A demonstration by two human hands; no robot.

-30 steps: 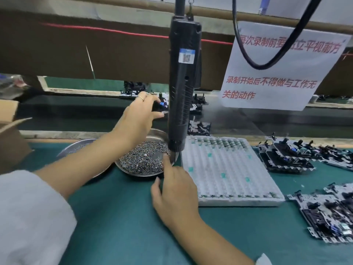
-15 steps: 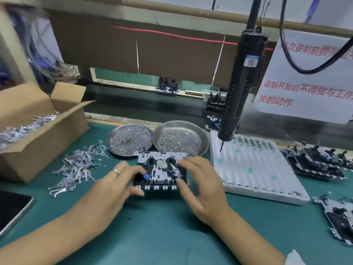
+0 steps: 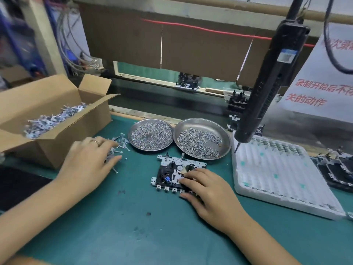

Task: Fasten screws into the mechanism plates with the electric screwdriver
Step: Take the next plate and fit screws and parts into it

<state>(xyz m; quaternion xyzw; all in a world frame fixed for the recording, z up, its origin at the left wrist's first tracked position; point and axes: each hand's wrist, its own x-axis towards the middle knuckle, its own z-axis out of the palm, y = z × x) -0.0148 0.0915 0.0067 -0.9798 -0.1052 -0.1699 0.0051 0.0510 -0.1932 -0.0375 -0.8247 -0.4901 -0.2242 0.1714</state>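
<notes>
A mechanism plate (image 3: 172, 174) lies flat on the green surface (image 3: 118, 226), just in front of two round metal dishes. The right hand (image 3: 207, 190) rests on the plate's right part, fingers bent down onto it and thumb along its near edge, steadying it rather than lifting it. The left hand (image 3: 89, 161) is well to the left, its fingers spread and reaching into a loose scatter of small grey metal parts (image 3: 119, 145) on the surface; whether it pinches one of them cannot be told. A ring shows on one finger. The left dish (image 3: 150, 134) and the right dish (image 3: 202, 139) touch at their rims and both hold heaps of small screws. The electric screwdriver (image 3: 271, 81) hangs tilted from above at the right, held by neither hand, its bit over the far left corner of a white moulded tray (image 3: 277, 173). An open cardboard box (image 3: 51, 115) with more grey parts stands at the left. More dark assemblies (image 3: 336, 169) lie beyond the tray at the right edge.
</notes>
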